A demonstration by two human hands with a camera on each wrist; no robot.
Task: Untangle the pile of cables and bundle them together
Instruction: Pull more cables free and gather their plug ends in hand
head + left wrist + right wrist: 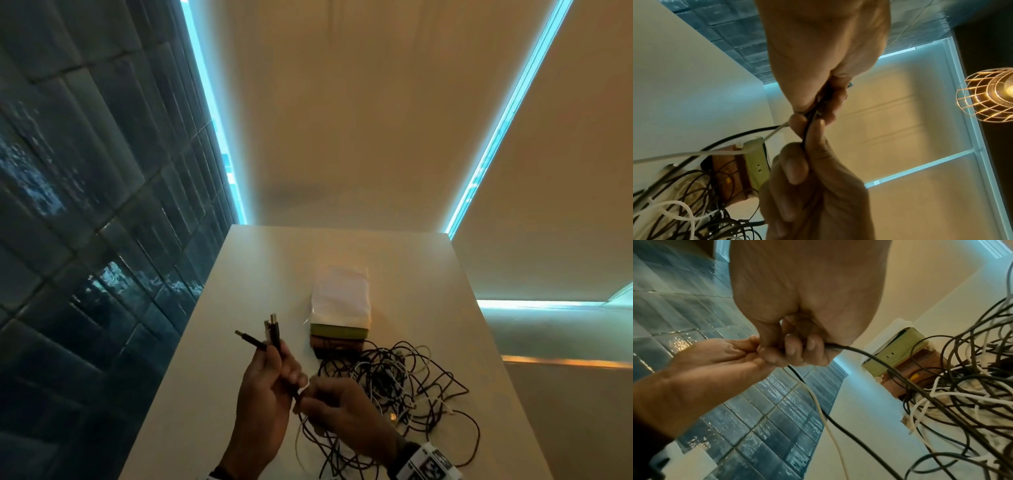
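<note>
A tangled pile of black and white cables [394,383] lies on the white table [267,260], right of centre. My left hand [270,373] is raised above the table's left side and grips several black cable ends, whose USB plugs [270,329] stick up past the fingers. My right hand [329,401] sits right against it and grips the black cables [851,348] just below, with a white cable [824,415] running down beside them. In the left wrist view both hands meet on the black cable [809,128]. In the right wrist view the pile [962,394] spreads at right.
A white packet with a green and brown end [339,308] lies on the table behind the pile, some cables draped over it. Blue wall tiles [85,205] run along the left. A band with printed markers [428,462] is on my right wrist.
</note>
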